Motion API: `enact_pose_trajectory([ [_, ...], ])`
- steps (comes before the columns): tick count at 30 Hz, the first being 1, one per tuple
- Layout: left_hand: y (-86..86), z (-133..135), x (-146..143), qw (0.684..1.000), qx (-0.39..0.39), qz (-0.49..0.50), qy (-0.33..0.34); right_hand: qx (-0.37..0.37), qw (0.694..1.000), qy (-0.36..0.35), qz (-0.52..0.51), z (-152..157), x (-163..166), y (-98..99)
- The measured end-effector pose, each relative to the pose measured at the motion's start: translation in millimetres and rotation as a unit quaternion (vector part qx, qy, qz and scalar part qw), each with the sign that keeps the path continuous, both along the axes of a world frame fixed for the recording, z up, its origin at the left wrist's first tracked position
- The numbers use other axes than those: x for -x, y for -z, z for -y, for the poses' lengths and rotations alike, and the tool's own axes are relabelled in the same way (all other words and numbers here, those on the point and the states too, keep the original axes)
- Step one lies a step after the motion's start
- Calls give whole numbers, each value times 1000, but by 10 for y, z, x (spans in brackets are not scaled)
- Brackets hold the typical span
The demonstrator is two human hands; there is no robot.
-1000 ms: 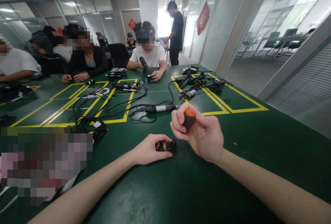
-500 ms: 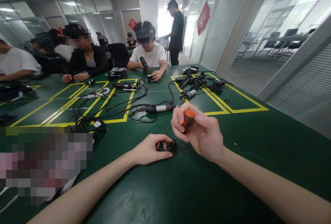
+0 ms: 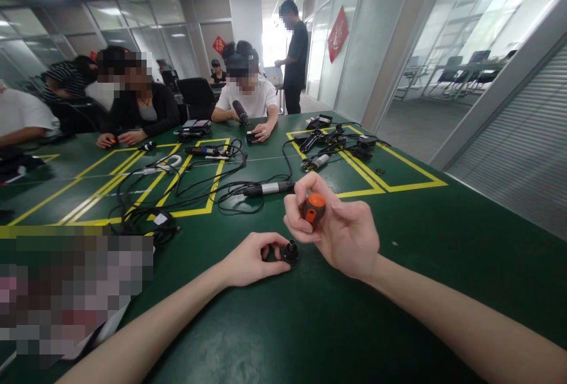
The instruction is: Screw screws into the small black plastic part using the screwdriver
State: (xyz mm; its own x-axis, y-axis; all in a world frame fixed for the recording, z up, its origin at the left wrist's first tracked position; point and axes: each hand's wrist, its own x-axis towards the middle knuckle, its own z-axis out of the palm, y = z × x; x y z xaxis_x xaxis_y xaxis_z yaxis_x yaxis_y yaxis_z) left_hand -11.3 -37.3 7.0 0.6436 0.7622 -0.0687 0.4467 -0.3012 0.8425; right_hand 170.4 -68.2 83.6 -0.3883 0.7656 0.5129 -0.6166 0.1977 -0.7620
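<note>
My left hand (image 3: 253, 260) rests on the green table (image 3: 248, 331), thumb and fingers closed round the edge of a small black round part (image 3: 290, 252). A short dark hollow post stands up from that part. Just above and to the right, my right hand (image 3: 339, 230) is raised off the table, its fingers wrapped round a screwdriver (image 3: 313, 211) with a stubby orange-and-grey handle. The handle's orange end faces me; the shaft is hidden. The screwdriver and the black part are apart.
Beyond my hands lies a silver-and-black corded tool (image 3: 270, 189). Tangled black cables (image 3: 155, 215) spread to the left, and more tools and cords (image 3: 314, 139) lie inside yellow tape. A person (image 3: 245, 97) across the table holds a black power tool (image 3: 240, 113).
The view has shifted slightly to the right. The screwdriver handle has turned a little in my right hand and tilted more toward me. My left hand keeps its hold on the black part.
</note>
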Motion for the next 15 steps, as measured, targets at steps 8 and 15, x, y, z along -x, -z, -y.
enact_pose_trajectory([
  [8, 18, 4, -1, 1000, -11, 2, -1, 10, 999, 26, 24, -21, -10, -16],
  [15, -32, 3, -17, 1000, -6, -6, 1, 37, 999, 23, 2, -20, -13, -40],
])
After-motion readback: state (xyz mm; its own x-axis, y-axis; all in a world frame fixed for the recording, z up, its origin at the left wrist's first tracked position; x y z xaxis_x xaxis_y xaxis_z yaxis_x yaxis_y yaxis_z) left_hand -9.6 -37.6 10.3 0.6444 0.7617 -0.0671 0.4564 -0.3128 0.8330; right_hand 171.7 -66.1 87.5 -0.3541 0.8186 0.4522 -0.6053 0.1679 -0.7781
